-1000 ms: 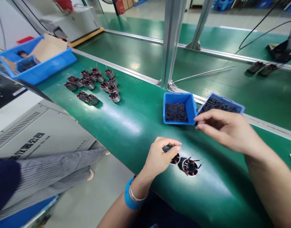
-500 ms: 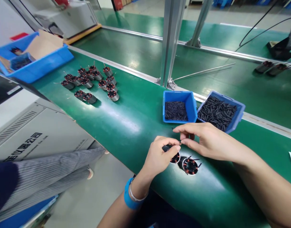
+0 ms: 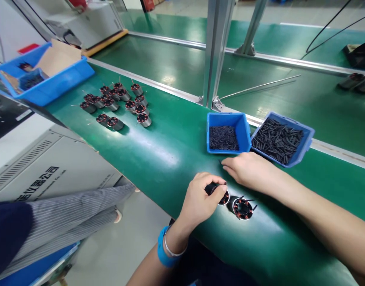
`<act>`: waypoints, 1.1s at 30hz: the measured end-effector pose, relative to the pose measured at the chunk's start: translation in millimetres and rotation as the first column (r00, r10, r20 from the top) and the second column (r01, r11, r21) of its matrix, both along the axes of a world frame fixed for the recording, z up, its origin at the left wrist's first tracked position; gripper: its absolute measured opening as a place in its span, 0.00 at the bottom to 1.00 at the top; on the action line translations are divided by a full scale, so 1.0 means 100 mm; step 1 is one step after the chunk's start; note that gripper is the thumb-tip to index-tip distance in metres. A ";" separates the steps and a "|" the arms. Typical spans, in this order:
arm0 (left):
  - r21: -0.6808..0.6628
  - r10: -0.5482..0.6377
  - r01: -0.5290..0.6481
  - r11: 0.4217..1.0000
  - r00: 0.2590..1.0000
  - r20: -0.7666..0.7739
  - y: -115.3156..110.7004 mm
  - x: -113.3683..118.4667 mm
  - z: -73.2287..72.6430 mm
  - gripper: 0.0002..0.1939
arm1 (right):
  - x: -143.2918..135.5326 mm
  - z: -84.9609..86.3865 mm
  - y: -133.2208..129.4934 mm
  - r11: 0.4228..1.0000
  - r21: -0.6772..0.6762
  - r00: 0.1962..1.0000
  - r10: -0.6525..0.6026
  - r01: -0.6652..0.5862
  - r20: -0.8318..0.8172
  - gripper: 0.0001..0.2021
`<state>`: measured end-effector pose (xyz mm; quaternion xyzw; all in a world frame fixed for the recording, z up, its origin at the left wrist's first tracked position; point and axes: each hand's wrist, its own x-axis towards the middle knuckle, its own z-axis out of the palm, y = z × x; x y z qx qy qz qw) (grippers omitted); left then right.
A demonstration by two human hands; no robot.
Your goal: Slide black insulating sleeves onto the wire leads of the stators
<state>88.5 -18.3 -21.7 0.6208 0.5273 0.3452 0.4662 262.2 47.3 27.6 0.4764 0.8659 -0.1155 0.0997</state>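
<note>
The upright motor core is enclosed by the curled fingers of the left hand, wearer-side of the right hand, where a black tube is apparently pinched.

Your left hand hides much of the wire-wound cylinder it grips at lower center. Your right hand, right of center, covers most of the dark piece at its fingertips; only a tip shows, too small to identify. At the right edge, two metal cylinders are blurred, one cut off, as is the black holder above them. You can't read the small line under the cabinet lettering, lower left.
</note>
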 end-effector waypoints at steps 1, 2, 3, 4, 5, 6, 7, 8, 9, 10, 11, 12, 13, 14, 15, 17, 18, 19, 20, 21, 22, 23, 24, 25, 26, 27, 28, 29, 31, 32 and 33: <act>-0.007 0.010 -0.010 1.000 1.000 -0.004 -0.02 -0.01 0.00 0.06 | -0.05 -0.06 0.01 1.000 0.015 0.998 0.003 -0.004 0.055 0.13; -0.015 0.025 -0.025 1.000 1.000 -0.002 -0.05 -0.03 -0.01 0.09 | -0.10 -0.11 0.02 1.000 0.026 0.997 -0.002 0.000 0.079 0.13; -0.024 0.043 -0.043 0.999 0.999 0.006 -0.08 -0.05 -0.02 0.12 | -0.14 -0.14 0.02 0.999 0.033 0.997 -0.009 0.007 0.080 0.13; -0.034 0.067 -0.066 0.997 0.998 0.020 -0.11 -0.07 -0.03 0.16 | -0.17 -0.17 0.03 0.999 0.031 0.997 -0.012 0.010 0.073 0.13; -0.046 0.094 -0.092 0.995 0.995 0.041 -0.14 -0.09 -0.04 0.19 | -0.20 -0.18 0.04 1.000 0.028 0.998 -0.011 0.009 0.069 0.13; -0.063 0.121 -0.117 0.991 0.990 0.066 -0.17 -0.11 -0.06 0.20 | -0.20 -0.18 0.05 1.000 0.023 0.998 -0.009 0.007 0.065 0.13; -0.081 0.146 -0.138 0.987 0.985 0.092 -0.20 -0.13 -0.07 0.21 | -0.20 -0.17 0.06 1.000 0.018 0.998 -0.007 0.005 0.061 0.13; -0.095 0.166 -0.155 0.983 0.979 0.119 -0.22 -0.15 -0.08 0.20 | -0.18 -0.14 0.06 1.000 0.013 0.998 -0.004 0.003 0.067 0.13; -0.102 0.178 -0.164 0.981 0.974 0.141 -0.23 -0.15 -0.09 0.18 | -0.15 -0.10 0.06 1.000 0.012 0.998 -0.004 0.003 0.058 0.13; -0.101 0.181 -0.166 0.981 0.971 0.155 -0.24 -0.15 -0.09 0.15 | -0.11 -0.06 0.05 1.000 0.019 1.000 -0.007 0.007 0.014 0.11; -0.095 0.177 -0.163 0.982 0.972 0.158 -0.23 -0.14 -0.10 0.12 | -0.07 -0.01 0.04 1.000 0.028 0.997 -0.013 0.015 -0.072 0.09; -0.088 0.172 -0.160 0.983 0.974 0.151 -0.22 -0.13 -0.09 0.10 | -0.02 0.04 0.02 0.999 0.026 0.981 -0.027 0.032 -0.194 0.07; -0.081 0.168 -0.158 0.984 0.976 0.138 -0.21 -0.11 -0.09 0.08 | 0.02 0.07 -0.01 0.998 0.004 0.940 -0.051 0.055 -0.338 0.05; -0.077 0.163 -0.154 0.985 0.979 0.126 -0.18 -0.08 -0.08 0.08 | 0.05 0.10 -0.04 0.996 -0.044 0.874 -0.087 0.075 -0.478 0.04; -0.075 0.158 -0.150 0.986 0.980 0.118 -0.16 -0.05 -0.08 0.07 | 0.07 0.11 -0.07 0.990 -0.114 0.795 -0.134 0.082 -0.592 0.02; -0.068 0.148 -0.140 0.988 0.982 0.121 -0.11 -0.01 -0.07 0.06 | 0.09 0.08 -0.12 0.961 -0.270 0.665 -0.238 0.057 -0.708 0.04; -0.066 0.145 -0.138 0.988 0.981 0.126 -0.09 0.01 -0.06 0.05 | 0.09 0.05 -0.14 0.942 -0.332 0.615 -0.287 0.043 -0.735 0.06; -0.066 0.143 -0.135 0.989 0.981 0.130 -0.08 0.02 -0.06 0.05 | 0.09 0.01 -0.16 0.924 -0.382 0.576 -0.330 0.034 -0.747 0.07; -0.067 0.142 -0.134 0.989 0.981 0.132 -0.07 0.02 -0.06 0.05 | 0.08 -0.02 -0.18 0.906 -0.423 0.549 -0.370 0.034 -0.749 0.08; -0.068 0.143 -0.135 0.989 0.981 0.131 -0.06 0.03 -0.06 0.05 | 0.07 -0.06 -0.18 0.890 -0.455 0.534 -0.404 0.040 -0.742 0.09; -0.068 0.143 -0.135 0.989 0.981 0.131 -0.06 0.03 -0.05 0.05 | 0.06 -0.08 -0.19 0.877 -0.478 0.530 -0.428 0.047 -0.732 0.10; -0.067 0.144 -0.136 0.988 0.981 0.131 -0.07 0.03 -0.05 0.05 | 0.06 -0.09 -0.19 0.869 -0.492 0.536 -0.439 0.051 -0.721 0.11; -0.066 0.145 -0.137 0.988 0.981 0.132 -0.07 0.02 -0.05 0.05 | 0.05 -0.10 -0.19 0.868 -0.493 0.550 -0.436 0.050 -0.712 0.11; -0.068 0.147 -0.139 0.988 0.980 0.132 -0.07 0.02 -0.05 0.05 | 0.05 -0.09 -0.19 0.874 -0.484 0.566 -0.423 0.048 -0.708 0.11; -0.070 0.151 -0.143 0.987 0.980 0.130 -0.07 0.02 -0.05 0.05 | 0.05 -0.09 -0.19 0.883 -0.468 0.582 -0.402 0.040 -0.707 0.10; -0.072 0.154 -0.146 0.987 0.980 0.127 -0.07 0.02 -0.05 0.05 | 0.05 -0.08 -0.18 0.893 -0.450 0.596 -0.376 0.028 -0.710 0.10; -0.074 0.156 -0.148 0.986 0.980 0.126 -0.07 0.02 -0.06 0.05 | 0.05 -0.07 -0.18 0.902 -0.432 0.602 -0.355 0.018 -0.715 0.09; -0.075 0.157 -0.148 0.986 0.980 0.126 -0.07 0.02 -0.06 0.05 | 0.05 -0.07 -0.18 0.907 -0.420 0.602 -0.344 0.015 -0.721 0.09; -0.071 0.153 -0.145 0.987 0.979 0.131 -0.07 0.02 -0.06 0.05 | 0.04 -0.07 -0.18 0.910 -0.414 0.585 -0.352 0.031 -0.731 0.09; -0.070 0.150 -0.142 0.987 0.979 0.134 -0.07 0.02 -0.06 0.05 | 0.04 -0.07 -0.18 0.906 -0.422 0.577 -0.366 0.040 -0.730 0.09; -0.068 0.148 -0.140 0.988 0.980 0.135 -0.07 0.02 -0.05 0.05 | 0.03 -0.07 -0.18 0.901 -0.432 0.572 -0.378 0.046 -0.728 0.09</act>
